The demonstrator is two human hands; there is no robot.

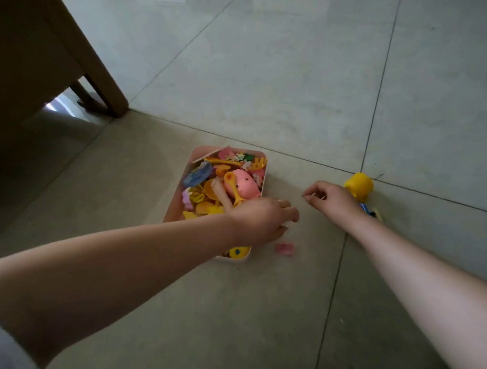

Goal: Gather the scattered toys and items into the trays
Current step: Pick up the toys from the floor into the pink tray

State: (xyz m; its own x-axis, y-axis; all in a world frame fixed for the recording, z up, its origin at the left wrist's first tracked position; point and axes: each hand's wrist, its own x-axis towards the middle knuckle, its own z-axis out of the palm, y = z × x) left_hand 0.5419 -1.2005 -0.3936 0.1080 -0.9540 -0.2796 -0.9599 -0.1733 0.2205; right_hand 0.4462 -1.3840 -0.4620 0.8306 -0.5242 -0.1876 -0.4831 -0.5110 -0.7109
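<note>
A pink tray sits on the tiled floor, heaped with several plastic toys, among them a pink pig. My left hand reaches over the tray's right edge, fingers curled down toward the floor; whether it holds anything is hidden. A small pink piece lies on the floor just below that hand. My right hand hovers to the right, thumb and forefinger pinched together on something tiny that I cannot make out. A yellow cup-like toy and a blue and yellow toy lie beside my right wrist.
A wooden furniture leg stands at the upper left, with dark space beneath the furniture. Grey floor tiles stretch beyond the tray.
</note>
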